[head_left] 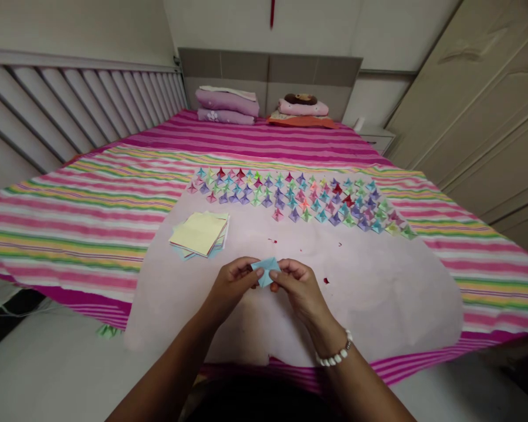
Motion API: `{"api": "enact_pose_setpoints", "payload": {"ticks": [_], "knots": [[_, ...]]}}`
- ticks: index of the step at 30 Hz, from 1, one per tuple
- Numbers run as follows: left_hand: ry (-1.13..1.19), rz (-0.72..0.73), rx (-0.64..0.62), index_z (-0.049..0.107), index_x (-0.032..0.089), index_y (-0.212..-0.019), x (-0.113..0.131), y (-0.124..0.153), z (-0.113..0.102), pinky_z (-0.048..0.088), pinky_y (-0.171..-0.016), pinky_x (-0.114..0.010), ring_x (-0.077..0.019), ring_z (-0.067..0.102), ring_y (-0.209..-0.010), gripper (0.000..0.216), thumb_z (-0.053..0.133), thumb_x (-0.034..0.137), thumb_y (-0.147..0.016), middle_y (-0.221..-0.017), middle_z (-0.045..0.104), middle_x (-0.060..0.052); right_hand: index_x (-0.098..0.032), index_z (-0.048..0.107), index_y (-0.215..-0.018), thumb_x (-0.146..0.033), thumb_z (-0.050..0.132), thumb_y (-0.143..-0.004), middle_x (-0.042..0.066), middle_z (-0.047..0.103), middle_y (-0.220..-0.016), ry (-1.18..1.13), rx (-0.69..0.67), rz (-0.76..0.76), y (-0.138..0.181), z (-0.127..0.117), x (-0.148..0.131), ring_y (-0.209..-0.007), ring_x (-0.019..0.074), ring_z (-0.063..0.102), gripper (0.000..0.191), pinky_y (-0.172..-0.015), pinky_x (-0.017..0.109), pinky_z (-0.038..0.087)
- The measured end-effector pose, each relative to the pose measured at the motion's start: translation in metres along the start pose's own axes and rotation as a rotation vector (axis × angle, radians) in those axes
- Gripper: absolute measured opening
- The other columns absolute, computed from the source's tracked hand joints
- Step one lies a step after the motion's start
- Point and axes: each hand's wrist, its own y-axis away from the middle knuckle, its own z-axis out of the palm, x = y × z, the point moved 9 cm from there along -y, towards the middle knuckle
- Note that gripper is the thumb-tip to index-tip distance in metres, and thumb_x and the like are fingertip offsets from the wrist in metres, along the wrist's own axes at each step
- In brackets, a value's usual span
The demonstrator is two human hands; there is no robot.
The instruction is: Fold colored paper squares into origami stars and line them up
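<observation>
Pinching blue paper (267,265), hands (233,285) partly covering it

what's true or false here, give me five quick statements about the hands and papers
1. The left hand and right hand both hold the light-blue paper. True.
2. The stack of paper squares lies right of the hands. False: it lies to their left.
3. The stack's top sheet is dark red. False: it is pale yellow.
4. Folded paper pieces lie in rows beyond the hands. True.
5. A white beaded bracelet is on the left wrist. False: it is on the right.
</observation>
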Motion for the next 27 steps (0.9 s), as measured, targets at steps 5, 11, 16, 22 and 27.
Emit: {"api": "enact_pose_setpoints", "payload": {"ticks": [5, 11, 16, 22, 27], "knots": [[0.033, 0.029, 0.073, 0.068, 0.019, -0.08, 0.002, 0.001, -0.002, 0.04, -0.052, -0.023, -0.0104, 0.049, -0.053, 0.019, 0.072, 0.035, -0.07, -0.056, 0.056, 0.003, -0.02, 0.072, -0.075, -0.029, 0.079, -0.064, -0.002, 0.066, -0.052, -0.018, -0.001, -0.018, 0.0, 0.002, 0.0, -0.046, 0.0116, 0.056, 0.016, -0.051, 0.025, 0.046], [0.15, -0.038, 0.065, 0.071, 0.02, -0.073, -0.006, 0.0, 0.0, 0.038, -0.053, -0.023, -0.01, 0.049, -0.054, 0.01, 0.071, 0.027, -0.066, -0.06, 0.059, 0.002, -0.021, 0.073, -0.075, -0.026, 0.078, -0.064, -0.002, 0.067, -0.054, -0.032, -0.023, -0.028, 0.001, 0.003, 0.001, -0.048, 0.0127, 0.058, 0.013, -0.054, 0.027, 0.048], [0.276, -0.088, 0.035, 0.072, 0.017, -0.069, -0.009, 0.0, 0.002, 0.036, -0.051, -0.023, -0.0109, 0.049, -0.055, 0.01, 0.067, 0.024, -0.063, -0.057, 0.058, 0.0, -0.021, 0.072, -0.078, -0.022, 0.076, -0.066, -0.001, 0.067, -0.057, -0.04, -0.06, -0.035, 0.002, 0.003, 0.0, -0.053, 0.0126, 0.06, 0.012, -0.058, 0.027, 0.047], [0.091, -0.044, 0.087, 0.07, 0.017, -0.07, -0.004, 0.002, -0.005, 0.037, -0.049, -0.023, -0.012, 0.051, -0.057, 0.02, 0.07, 0.037, -0.069, -0.061, 0.06, -0.001, -0.02, 0.072, -0.081, -0.029, 0.072, -0.073, 0.001, 0.068, -0.068, -0.014, -0.129, -0.063, 0.004, 0.01, -0.006, -0.062, 0.0147, 0.062, 0.012, -0.064, 0.029, 0.049], [0.033, 0.027, 0.076, 0.069, 0.018, -0.088, 0.006, 0.003, 0.0, 0.042, -0.052, -0.024, -0.0132, 0.057, -0.057, 0.027, 0.076, 0.032, -0.065, -0.063, 0.066, 0.001, -0.019, 0.069, -0.08, -0.032, 0.081, -0.063, -0.003, 0.064, -0.059, 0.024, -0.016, -0.04, 0.0, 0.002, -0.003, -0.051, 0.0123, 0.058, 0.024, -0.054, 0.026, 0.047]]}}
